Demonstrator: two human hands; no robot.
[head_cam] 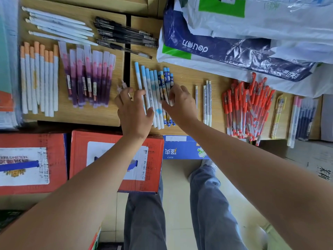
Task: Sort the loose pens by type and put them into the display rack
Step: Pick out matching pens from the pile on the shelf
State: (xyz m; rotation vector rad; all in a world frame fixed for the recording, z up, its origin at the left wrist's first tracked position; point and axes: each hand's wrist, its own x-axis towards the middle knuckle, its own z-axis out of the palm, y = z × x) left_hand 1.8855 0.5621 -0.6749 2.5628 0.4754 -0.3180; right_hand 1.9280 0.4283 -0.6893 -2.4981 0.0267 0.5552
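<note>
A row of light-blue and white pens (153, 82) lies on the wooden table (185, 76), with dark-blue cartoon-print pens (166, 76) along its right side. My left hand (134, 114) rests on the left of this row, thumb across the light-blue pens. Two clear pens (123, 85) poke out from between its curled fingers. My right hand (182, 103) has its fingers curled over the cartoon-print pens.
Sorted groups lie around: orange-capped white pens (38, 78), purple pens (88, 82), white pens (57, 26), black pens (126, 35), grey pens (207, 101), red pens (246, 109). Plastic bags (234, 42) cover the back right. Red cartons (115, 159) stand below the table edge.
</note>
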